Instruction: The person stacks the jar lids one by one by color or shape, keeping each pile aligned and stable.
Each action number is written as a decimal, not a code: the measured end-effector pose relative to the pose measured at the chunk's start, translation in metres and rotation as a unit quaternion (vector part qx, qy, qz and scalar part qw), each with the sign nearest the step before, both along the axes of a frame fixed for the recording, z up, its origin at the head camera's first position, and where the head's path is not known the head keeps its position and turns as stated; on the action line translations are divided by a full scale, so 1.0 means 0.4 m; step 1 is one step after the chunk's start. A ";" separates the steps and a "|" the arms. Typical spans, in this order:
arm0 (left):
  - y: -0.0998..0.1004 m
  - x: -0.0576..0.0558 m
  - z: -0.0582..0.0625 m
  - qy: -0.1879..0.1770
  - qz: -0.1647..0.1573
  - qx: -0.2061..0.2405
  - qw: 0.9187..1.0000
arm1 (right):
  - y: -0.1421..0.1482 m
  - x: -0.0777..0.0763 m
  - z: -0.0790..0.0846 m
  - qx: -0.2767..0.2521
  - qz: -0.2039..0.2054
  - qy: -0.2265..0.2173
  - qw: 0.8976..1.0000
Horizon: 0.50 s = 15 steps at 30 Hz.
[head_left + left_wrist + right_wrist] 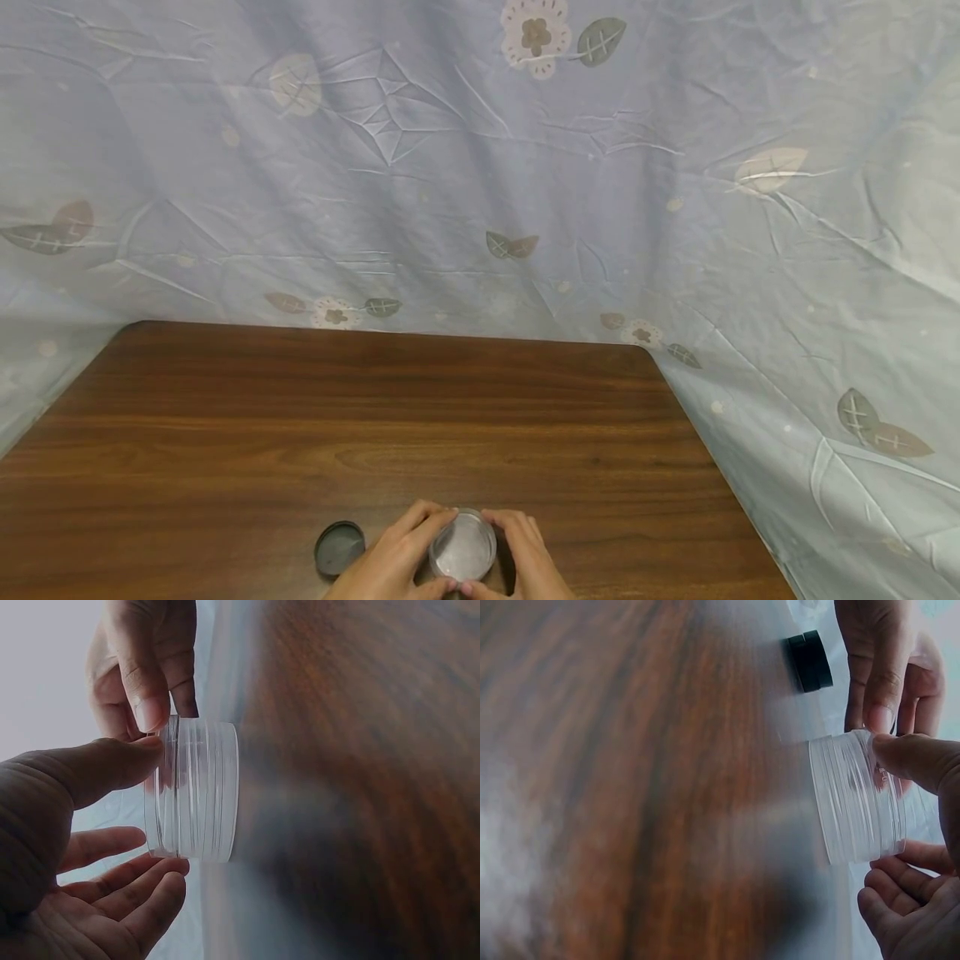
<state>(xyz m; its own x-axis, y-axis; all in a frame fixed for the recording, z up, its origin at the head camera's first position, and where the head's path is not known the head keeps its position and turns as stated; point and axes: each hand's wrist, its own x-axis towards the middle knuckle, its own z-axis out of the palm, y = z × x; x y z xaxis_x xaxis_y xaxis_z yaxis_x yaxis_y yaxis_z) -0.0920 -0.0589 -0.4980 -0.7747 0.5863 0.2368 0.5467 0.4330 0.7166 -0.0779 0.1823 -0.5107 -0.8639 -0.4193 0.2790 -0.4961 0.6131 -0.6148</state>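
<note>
A clear round plastic jar (462, 546) with ridged sides sits upright on the wooden table near its front edge, between both hands. My left hand (390, 557) grips the jar from the left, thumb at the near rim and fingers around the far side. My right hand (527, 557) holds it the same way from the right. In the left wrist view, both thumbs meet at the top edge of the jar (196, 791). The right wrist view shows the ridges on the jar (851, 799) and the fingertips at its rim.
A small black round lid-like piece (339, 547), hollow side up, lies on the table just left of my left hand. The brown wooden table (420, 400) stretches away toward a pale patterned cloth (450, 192) that hangs behind it and along its sides.
</note>
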 end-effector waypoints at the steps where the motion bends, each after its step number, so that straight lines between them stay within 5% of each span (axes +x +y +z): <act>1: 0.000 0.000 -0.001 0.001 0.000 0.001 1.000 | 0.000 0.000 0.000 0.000 0.000 0.000 1.000; 15: -0.001 0.001 -0.009 0.008 0.001 0.005 1.000 | -0.001 0.001 0.000 -0.002 -0.004 -0.011 1.000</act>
<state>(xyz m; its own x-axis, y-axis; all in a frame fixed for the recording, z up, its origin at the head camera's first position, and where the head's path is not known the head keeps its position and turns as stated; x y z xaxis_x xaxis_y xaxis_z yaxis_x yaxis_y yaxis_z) -0.0916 -0.0594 -0.5015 -0.7719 0.5825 0.2547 0.5574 0.4275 0.7117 -0.0775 0.1817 -0.5106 -0.8728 -0.4121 0.2615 -0.4782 0.6143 -0.6277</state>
